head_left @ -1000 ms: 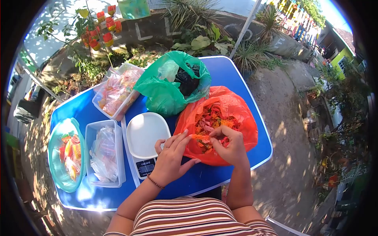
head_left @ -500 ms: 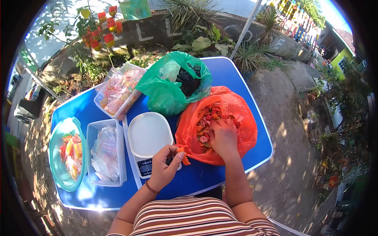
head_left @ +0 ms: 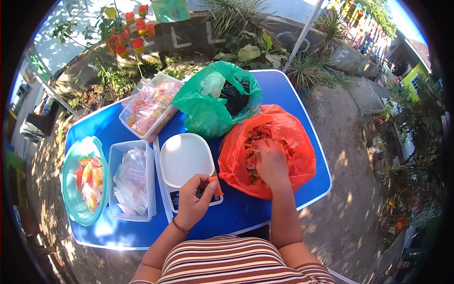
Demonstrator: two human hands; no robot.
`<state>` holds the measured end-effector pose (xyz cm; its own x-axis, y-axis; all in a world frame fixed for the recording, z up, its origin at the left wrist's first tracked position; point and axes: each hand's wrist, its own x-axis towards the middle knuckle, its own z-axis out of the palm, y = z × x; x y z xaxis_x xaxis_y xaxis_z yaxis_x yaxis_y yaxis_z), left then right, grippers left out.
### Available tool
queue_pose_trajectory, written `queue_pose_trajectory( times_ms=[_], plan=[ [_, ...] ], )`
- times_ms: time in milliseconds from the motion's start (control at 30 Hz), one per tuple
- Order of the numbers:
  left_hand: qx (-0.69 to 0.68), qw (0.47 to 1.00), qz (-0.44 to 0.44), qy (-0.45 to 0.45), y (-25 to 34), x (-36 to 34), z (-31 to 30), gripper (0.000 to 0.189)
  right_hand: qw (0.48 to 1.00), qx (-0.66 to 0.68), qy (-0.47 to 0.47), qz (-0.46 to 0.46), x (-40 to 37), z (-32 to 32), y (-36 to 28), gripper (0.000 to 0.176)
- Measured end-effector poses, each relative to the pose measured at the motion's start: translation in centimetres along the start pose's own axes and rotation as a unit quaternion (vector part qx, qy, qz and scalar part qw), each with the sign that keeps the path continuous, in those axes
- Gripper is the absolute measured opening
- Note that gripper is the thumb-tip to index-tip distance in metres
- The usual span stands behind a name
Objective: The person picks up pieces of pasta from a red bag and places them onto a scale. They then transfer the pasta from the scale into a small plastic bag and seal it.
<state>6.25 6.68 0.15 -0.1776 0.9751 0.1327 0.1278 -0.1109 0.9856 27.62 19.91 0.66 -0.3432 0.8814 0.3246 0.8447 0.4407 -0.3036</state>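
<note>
My left hand (head_left: pixel 194 201) is closed, thumb against fingers, pinching a crinkle-cut orange chip (head_left: pixel 218 188). It is over the front edge of a white kitchen scale (head_left: pixel 187 161), partly covering its display. My right hand (head_left: pixel 272 161) reaches into a red plastic bag (head_left: pixel 300 163). Its fingers curl down among orange and reddish crinkled chips (head_left: pixel 265 131); the fingertips are hidden, so what they grip cannot be made out.
Behind the red bag stands a green plastic bag (head_left: pixel 203 113) with a black bag inside. Left of the scale are a tub of clear plastic bags (head_left: pixel 131 182), a tub of filled packets (head_left: pixel 151 104) and a turquoise basket (head_left: pixel 68 199) of packets, on a blue table (head_left: pixel 246 215).
My right hand has shifted within the red bag, its fingers now more curled and farther over the chips. My left hand keeps hold of the orange chip. The whole view has shifted slightly.
</note>
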Motion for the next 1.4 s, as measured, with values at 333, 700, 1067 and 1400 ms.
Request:
queue_pose_trajectory(
  times_ms=[333, 700, 1067, 1400],
  plan=[
    [0.431, 0.886, 0.079, 0.149, -2.5, 3.4, -6.1, 0.027, 0.998, 0.025, 0.043, 0.050, -1.6, -4.7, -2.0, 0.017],
    [0.383, 0.911, 0.094, 0.123, -0.9, 1.5, -5.2, 0.028, 0.964, 0.264, -0.023, -0.023, -0.9, -3.2, -6.6, 0.020],
    [0.368, 0.919, 0.070, 0.125, -0.4, 0.8, -6.0, 0.028, 0.939, 0.320, -0.114, -0.052, -0.9, 4.2, -12.7, 0.022],
    [0.271, 0.940, 0.206, -0.018, 1.1, 2.8, 0.2, 0.033, 0.969, 0.223, 0.088, -0.056, -3.2, -1.9, -7.5, 0.012]
  ],
)
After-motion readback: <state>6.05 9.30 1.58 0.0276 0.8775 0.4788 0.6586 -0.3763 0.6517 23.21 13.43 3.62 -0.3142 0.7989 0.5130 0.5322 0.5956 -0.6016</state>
